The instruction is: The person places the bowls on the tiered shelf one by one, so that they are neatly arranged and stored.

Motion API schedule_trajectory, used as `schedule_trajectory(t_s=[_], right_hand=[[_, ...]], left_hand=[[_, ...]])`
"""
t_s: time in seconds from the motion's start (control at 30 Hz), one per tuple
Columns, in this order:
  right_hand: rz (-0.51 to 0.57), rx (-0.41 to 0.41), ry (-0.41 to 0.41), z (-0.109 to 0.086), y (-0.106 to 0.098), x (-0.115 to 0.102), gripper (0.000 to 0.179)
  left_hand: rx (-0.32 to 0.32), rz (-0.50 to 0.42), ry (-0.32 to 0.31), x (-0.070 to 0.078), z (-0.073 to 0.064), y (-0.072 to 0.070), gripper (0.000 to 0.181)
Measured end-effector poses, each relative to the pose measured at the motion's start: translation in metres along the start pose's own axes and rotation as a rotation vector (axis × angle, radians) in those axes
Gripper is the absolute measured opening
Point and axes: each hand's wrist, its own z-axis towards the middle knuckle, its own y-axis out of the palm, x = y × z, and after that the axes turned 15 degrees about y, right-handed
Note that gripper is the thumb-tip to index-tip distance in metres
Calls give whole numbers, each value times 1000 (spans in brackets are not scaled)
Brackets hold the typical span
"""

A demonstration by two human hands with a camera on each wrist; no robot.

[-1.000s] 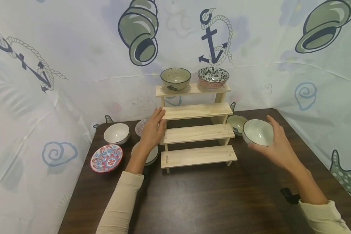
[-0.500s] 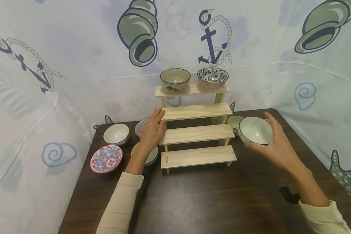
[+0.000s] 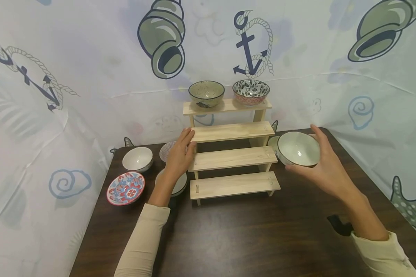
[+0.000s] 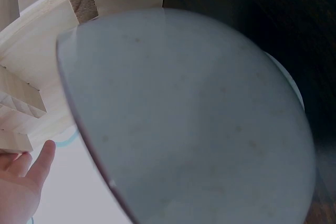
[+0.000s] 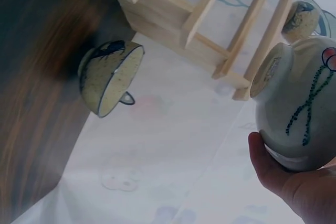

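- Gripping a pale grey-green, glazed round bowl [image 3: 298,149], the person's right hand [image 3: 329,173] sets its thumb on the near side and its fingers round the far side; the bowl is lifted, its mouth tilted back toward the wearer.
- Looking to the left hand [image 3: 180,154], I see fingers fairly straight, resting against the left end of a stepped stand of light bare wood [image 3: 234,132], apparently grasping nothing.
- Past the right hand's bowl, a speckled olive bowl [image 5: 107,77] sits on the dark wood-grain table [image 3: 228,238].
- Left of the left hand stands a plain white round bowl [image 3: 137,159].
- Judging by its shine, the held bowl is probably ceramic: stiff, fairly light, slippery, easily chipped. Opposite walls just under the rim seem the safest hold.
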Motion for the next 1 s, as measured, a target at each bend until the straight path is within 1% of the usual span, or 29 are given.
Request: schedule_trajectory(t_s=[0.43, 0.77, 1.0], right_hand=[[16, -10, -20, 1, 2, -17, 130], [45, -20, -43, 7, 6, -32, 130], [68, -36, -57, 10, 10, -42, 126]], left_hand=[[12, -5, -1, 0, 0, 1, 52], [15, -7, 1, 2, 0, 0, 51], [0, -14, -7, 2, 1, -2, 52]])
